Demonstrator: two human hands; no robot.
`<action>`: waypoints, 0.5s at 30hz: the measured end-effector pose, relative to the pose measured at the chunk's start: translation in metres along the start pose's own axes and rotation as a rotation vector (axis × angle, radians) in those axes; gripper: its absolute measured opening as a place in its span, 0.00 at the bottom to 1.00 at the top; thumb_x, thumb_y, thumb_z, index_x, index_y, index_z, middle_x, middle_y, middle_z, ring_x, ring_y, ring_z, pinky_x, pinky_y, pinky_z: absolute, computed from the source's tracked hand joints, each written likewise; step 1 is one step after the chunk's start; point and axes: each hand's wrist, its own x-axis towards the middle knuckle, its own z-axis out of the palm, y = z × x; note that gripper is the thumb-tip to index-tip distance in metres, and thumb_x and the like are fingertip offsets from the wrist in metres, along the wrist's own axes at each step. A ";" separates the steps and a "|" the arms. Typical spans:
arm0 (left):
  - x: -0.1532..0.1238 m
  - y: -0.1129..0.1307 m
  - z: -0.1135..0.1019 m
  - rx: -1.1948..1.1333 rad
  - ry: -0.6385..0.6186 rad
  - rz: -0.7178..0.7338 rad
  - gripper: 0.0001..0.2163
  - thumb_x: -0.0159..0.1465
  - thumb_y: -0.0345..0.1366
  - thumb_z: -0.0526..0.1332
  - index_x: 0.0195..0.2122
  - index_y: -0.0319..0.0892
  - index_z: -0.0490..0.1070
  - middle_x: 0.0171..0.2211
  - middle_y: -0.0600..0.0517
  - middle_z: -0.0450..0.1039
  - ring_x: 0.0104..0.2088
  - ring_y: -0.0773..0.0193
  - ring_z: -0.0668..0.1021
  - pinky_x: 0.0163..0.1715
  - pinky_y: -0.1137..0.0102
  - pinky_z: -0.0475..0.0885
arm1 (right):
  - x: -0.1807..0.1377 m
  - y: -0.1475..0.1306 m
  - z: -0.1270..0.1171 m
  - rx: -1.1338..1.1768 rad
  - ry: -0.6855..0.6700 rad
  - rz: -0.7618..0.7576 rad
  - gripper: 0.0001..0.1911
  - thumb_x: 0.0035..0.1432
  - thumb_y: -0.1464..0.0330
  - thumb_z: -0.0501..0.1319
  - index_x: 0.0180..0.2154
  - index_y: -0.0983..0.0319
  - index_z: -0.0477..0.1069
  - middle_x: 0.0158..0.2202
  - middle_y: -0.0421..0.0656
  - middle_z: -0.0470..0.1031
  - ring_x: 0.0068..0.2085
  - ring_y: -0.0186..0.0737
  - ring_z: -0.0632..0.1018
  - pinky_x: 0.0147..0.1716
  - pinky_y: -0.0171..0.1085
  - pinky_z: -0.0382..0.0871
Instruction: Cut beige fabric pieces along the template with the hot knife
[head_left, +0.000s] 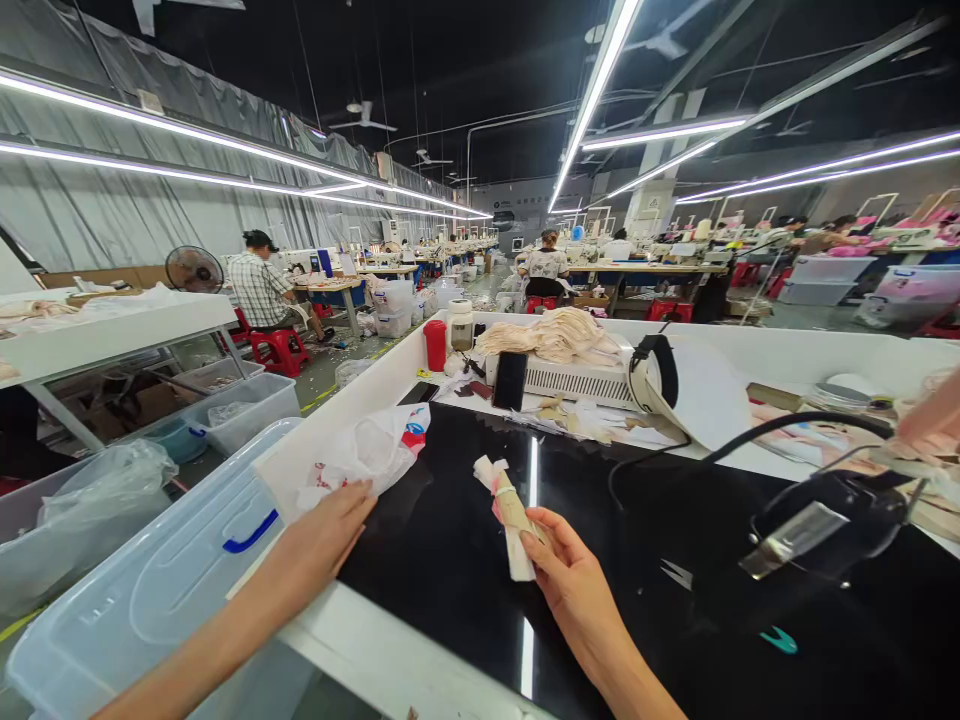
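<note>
The cloth bundle (pixel 514 515) is a slim, flat, folded strip, cream and off-white with some pink showing along its left side and near its far end. A narrow pale band goes round it towards that far end, where the layers spread into uneven tips; the near end is squarer.

There is one such bundle in hand, held just above the black tabletop (pixel 427 560). The right hand (pixel 564 560) pinches its right side between thumb and fingers, nearly closed on it. The left hand (pixel 330 535) is open, palm down, fingers stretched out and close together, its fingertips touching one plastic bag (pixel 367 450).

Beyond are one red cup (pixel 435 345), one jar (pixel 460 325), one upright phone (pixel 510 380) and one heap of cream cloth (pixel 559 336).

The bundle's long axis runs slantwise: the banded end points away from the person and leftward, the squarer end back towards the person and slightly right.
</note>
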 end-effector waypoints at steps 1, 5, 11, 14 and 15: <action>-0.006 0.016 -0.004 -0.100 -0.034 0.023 0.19 0.75 0.38 0.51 0.62 0.47 0.73 0.65 0.46 0.70 0.62 0.51 0.76 0.64 0.56 0.71 | -0.002 0.000 0.001 -0.013 -0.003 -0.005 0.25 0.52 0.52 0.73 0.48 0.55 0.75 0.48 0.45 0.83 0.47 0.50 0.83 0.43 0.44 0.79; 0.008 0.082 -0.007 -0.683 -0.204 -0.115 0.21 0.76 0.49 0.52 0.63 0.49 0.73 0.62 0.47 0.74 0.61 0.54 0.76 0.64 0.58 0.70 | -0.013 0.003 0.013 -0.071 -0.004 -0.069 0.24 0.53 0.51 0.72 0.47 0.55 0.75 0.45 0.45 0.83 0.43 0.50 0.83 0.41 0.43 0.80; 0.081 0.150 0.027 -1.676 -0.250 -0.347 0.31 0.64 0.59 0.66 0.60 0.40 0.73 0.57 0.41 0.76 0.56 0.53 0.79 0.58 0.61 0.72 | -0.027 0.016 0.021 -0.205 -0.065 -0.206 0.22 0.56 0.51 0.70 0.48 0.55 0.77 0.51 0.46 0.82 0.52 0.52 0.82 0.50 0.45 0.79; 0.107 0.162 0.042 -1.811 -0.248 -0.367 0.27 0.56 0.55 0.73 0.48 0.38 0.78 0.47 0.44 0.79 0.48 0.58 0.81 0.49 0.67 0.74 | -0.025 0.006 0.005 -0.431 -0.073 -0.303 0.19 0.61 0.51 0.66 0.49 0.54 0.78 0.54 0.46 0.81 0.56 0.52 0.81 0.54 0.46 0.78; 0.113 0.164 0.045 -1.829 -0.252 -0.359 0.27 0.55 0.54 0.74 0.46 0.38 0.77 0.43 0.45 0.79 0.44 0.60 0.81 0.46 0.69 0.74 | -0.022 0.000 -0.002 -0.530 -0.023 -0.361 0.18 0.62 0.51 0.65 0.48 0.54 0.79 0.54 0.46 0.81 0.56 0.52 0.80 0.56 0.48 0.76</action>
